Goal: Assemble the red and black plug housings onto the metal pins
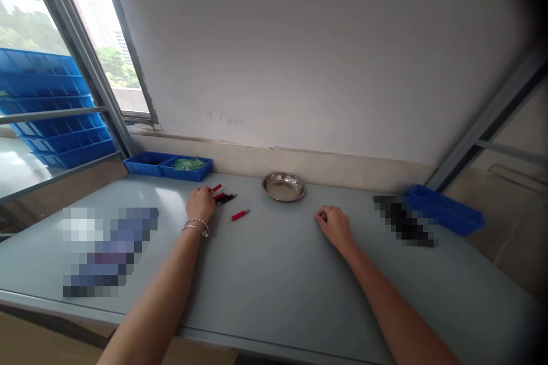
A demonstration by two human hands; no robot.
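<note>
Left of the frame's centre, the left hand [200, 202] rests over a small cluster of red and black pen-shaped tools [229, 198] on the grey tabletop [265, 279]. A red end shows just past its fingertips, but the fingers hide the contact, so I cannot tell whether they are closed on a tool or only touching it. Just to the right and lower, 1 loose red pen-shaped tool [240, 215] lies on its side, apart from the cluster, a thin tip pointing lower left.

Right of centre, the right hand [336, 228] sits low over the table with fingers curled towards the thumb; a dark patch shows between them, and whether it is a held object or shadow I cannot tell. The shallow metal dish [283, 187] stands between the 2 hands, farther back, near the wall.

These tools look light and stiff, with smooth, rounded barrels likely to roll or slip under a careless push. The slim tip is probably the most fragile part, perhaps sharp. The best hold would be a light thumb-and-finger pinch at mid-barrel, clear of the tip; in the cluster, neighbouring barrels leave less room for fingers.
</note>
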